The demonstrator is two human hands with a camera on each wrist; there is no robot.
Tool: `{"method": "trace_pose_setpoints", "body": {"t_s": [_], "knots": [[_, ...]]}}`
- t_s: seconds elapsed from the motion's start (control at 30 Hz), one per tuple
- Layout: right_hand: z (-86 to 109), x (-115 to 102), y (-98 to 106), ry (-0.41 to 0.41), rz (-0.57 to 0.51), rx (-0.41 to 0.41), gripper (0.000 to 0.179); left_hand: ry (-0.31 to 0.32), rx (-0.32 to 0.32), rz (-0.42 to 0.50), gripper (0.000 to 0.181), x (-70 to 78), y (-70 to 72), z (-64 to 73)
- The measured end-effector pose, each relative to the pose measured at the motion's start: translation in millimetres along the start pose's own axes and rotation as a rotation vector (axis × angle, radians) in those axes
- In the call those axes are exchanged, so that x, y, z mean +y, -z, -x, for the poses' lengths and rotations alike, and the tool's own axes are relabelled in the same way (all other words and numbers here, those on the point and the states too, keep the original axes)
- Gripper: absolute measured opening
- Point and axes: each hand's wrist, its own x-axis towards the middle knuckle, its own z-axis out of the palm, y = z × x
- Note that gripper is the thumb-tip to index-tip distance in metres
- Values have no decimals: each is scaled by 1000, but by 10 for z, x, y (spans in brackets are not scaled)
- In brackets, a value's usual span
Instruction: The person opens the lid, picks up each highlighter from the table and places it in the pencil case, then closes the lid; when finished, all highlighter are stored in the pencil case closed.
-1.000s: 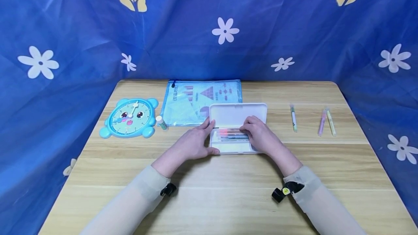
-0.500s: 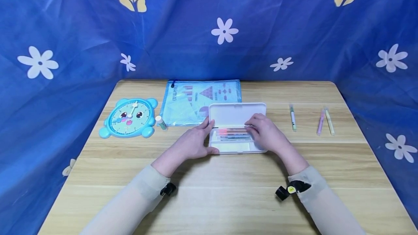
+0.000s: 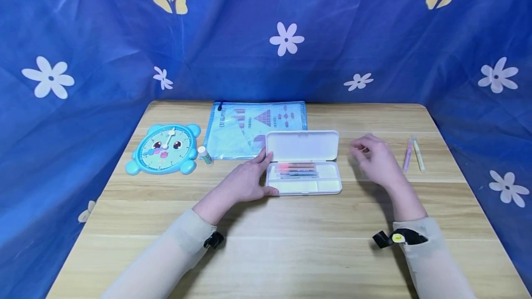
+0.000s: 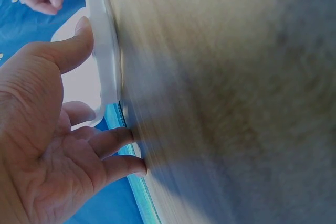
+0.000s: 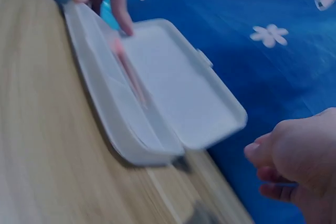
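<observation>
A white pencil case (image 3: 305,146) stands open on the table, lid tipped back, with several pens (image 3: 297,170) in its rear compartment. My left hand (image 3: 249,181) holds the case at its left end, thumb on the front edge and index finger towards the lid. In the left wrist view, the other fingers (image 4: 118,141) touch the tabletop. My right hand (image 3: 376,160) is to the right of the case, apart from it. Its fingers are loosely bent, and the right wrist view shows nothing held in them. A green-capped marker's earlier spot is hidden behind this hand.
Purple (image 3: 408,156) and yellow (image 3: 419,156) markers lie farther right. Behind the case is a blue mesh zip pouch (image 3: 237,128). A glue stick (image 3: 205,155) and a blue toy clock (image 3: 166,149) are at the left. A blue curtain (image 3: 232,59) closes off the back.
My right hand has left the pens in the pencil case and moved right, covering where the green-capped marker lay. My left hand stays on the case.
</observation>
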Motion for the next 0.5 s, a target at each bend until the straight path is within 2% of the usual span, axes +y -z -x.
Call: {"method": "trace_pose_setpoints", "body": {"t_s": [0.2, 0.5], "knots": [[107, 206, 172, -145, 5, -11, 24, 4, 1, 0, 115, 0, 0, 1], [228, 449, 209, -253, 58, 44, 28, 6, -2, 0, 115, 6, -1, 2]]}}
